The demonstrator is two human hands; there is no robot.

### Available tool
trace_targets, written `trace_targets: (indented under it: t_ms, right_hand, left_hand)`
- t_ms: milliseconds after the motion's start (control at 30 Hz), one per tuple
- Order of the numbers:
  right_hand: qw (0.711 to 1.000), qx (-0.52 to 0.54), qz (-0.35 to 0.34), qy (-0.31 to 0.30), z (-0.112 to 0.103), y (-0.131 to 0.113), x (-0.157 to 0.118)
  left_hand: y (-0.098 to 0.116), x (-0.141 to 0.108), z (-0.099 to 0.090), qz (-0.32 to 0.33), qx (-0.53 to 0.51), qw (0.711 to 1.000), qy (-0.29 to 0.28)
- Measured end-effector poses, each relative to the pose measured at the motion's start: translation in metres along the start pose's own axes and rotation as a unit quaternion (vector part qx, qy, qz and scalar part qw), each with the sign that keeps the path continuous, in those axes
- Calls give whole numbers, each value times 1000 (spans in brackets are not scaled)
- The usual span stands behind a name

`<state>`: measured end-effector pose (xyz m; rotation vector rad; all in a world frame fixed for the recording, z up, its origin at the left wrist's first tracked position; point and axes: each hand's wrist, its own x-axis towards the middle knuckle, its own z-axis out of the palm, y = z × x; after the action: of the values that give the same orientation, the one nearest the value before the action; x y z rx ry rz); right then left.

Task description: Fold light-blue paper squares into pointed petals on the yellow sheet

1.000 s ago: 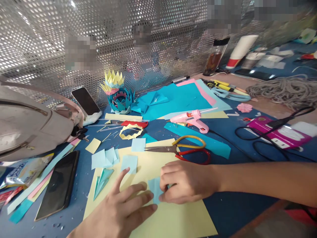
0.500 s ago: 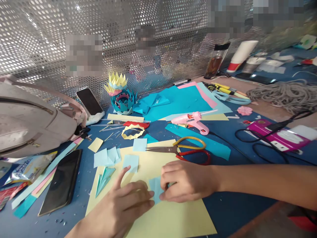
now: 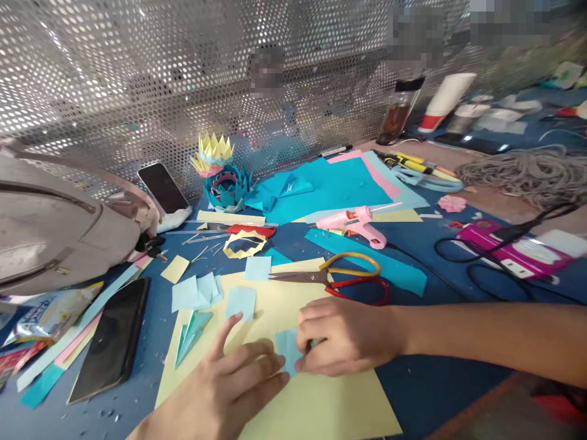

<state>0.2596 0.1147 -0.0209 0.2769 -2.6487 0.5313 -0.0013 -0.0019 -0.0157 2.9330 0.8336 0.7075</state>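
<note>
On the pale yellow sheet (image 3: 339, 403), light-blue square (image 3: 288, 347) lies flat between both hands: right hand (image 3: 346, 336) curled, fingertips at its edge, grip on it unclear; left hand (image 3: 243, 373) with fingers spread, tips touching its other side; scissors (image 3: 312, 277) just beyond, blades pointing left.

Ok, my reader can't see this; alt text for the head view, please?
A person's bare left hand and right hand touch small light-blue paper on a large pale-yellow sheet. Scissors with yellow and red handles and a pink glue gun lie beyond, on a blue table.
</note>
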Motion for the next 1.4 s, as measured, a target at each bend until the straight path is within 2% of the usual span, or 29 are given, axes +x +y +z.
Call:
trace_targets:
  t_ms: [67,233,433,533,633,733,1400]
  right_hand:
    - [1000,0,4,-1,0,0,0]
    - [1000,-6,5,1,0,-1,0]
    - [1000,-9,2,4,0,-1,2]
    - [1000,-8,0,4,0,0,1]
    - [1000,-8,2,5,0,0,1]
    - [1000,-9,0,0,0,0,1]
    - [1000,-10,3,-10,0,-1,2]
  left_hand:
    - [1,2,-3,9,16,1000,6]
    - [4,6,-11,36,76,996,-39]
    - [5,-1,0,64,125,990,9]
    - [5,1,-4,79,141,987,-19]
    - [5,7,-14,91,143,984,-57]
    - [5,10,-20,93,143,983,-61]
    - [4,6,-16,80,129,987,-50]
